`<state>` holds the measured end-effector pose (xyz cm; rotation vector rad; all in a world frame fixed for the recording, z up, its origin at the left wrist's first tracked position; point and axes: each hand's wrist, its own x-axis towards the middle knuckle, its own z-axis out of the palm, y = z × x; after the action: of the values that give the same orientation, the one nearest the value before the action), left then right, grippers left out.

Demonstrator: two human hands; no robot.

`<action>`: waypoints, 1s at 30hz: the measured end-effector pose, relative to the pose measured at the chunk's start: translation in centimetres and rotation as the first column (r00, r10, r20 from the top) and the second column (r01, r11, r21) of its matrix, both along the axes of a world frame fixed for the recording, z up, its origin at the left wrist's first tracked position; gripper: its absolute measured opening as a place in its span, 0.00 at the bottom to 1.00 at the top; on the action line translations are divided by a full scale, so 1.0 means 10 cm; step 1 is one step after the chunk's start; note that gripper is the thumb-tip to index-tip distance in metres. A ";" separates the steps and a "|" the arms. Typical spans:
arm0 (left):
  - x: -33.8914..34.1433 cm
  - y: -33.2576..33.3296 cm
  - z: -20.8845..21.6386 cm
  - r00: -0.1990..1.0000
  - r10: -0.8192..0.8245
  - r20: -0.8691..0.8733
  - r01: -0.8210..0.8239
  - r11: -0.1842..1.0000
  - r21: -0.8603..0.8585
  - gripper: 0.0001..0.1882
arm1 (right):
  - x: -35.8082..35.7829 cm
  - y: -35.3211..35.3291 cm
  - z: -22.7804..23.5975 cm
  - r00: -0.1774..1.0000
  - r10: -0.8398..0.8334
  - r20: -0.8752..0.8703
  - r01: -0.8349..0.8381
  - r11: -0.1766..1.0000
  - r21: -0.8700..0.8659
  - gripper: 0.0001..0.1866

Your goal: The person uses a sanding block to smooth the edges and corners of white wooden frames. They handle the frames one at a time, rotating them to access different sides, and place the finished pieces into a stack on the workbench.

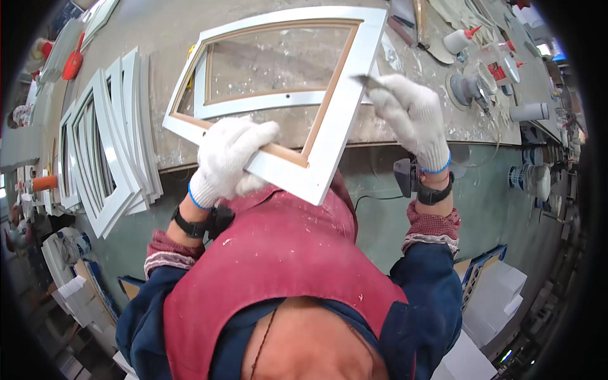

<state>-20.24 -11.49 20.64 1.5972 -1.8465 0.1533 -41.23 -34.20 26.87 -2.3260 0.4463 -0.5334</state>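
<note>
My left hand, in a white knit glove, grips the near side of a white frame with a bare brown inner edge. The frame is tilted, its near corner jutting past the table edge toward my apron. A second white frame lies under it on the worktable and shows through its opening. My gloved right hand is closed on a scraper with a thin dark blade. That blade lies over the frame's right side; whether it touches the surface I cannot tell. The scraper's handle is hidden in my fingers.
Several white frames lean in a stack at the left. A red-handled tool lies behind them. At the right are a red-capped glue bottle, a corded sander and a hammer. Cardboard boxes stand below right.
</note>
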 end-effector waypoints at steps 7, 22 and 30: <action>-0.02 0.06 0.04 1.000 -0.006 0.022 0.006 1.000 0.015 0.30 | 0.33 -0.90 -0.16 0.947 -0.313 0.072 0.319 0.942 -0.102 0.18; -0.03 0.01 0.01 1.000 0.008 -0.015 -0.008 1.000 -0.003 0.31 | 0.23 -0.62 -0.32 0.938 -0.259 0.230 0.344 0.769 -0.538 0.14; -0.02 -0.06 0.00 1.000 0.008 0.015 -0.008 1.000 0.001 0.32 | -0.03 0.15 -0.22 0.977 0.118 0.176 0.014 0.793 -0.609 0.20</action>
<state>-20.47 -12.13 20.62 1.6091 -1.8518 0.1681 -41.51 -32.68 24.72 -2.8390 0.1069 -1.0016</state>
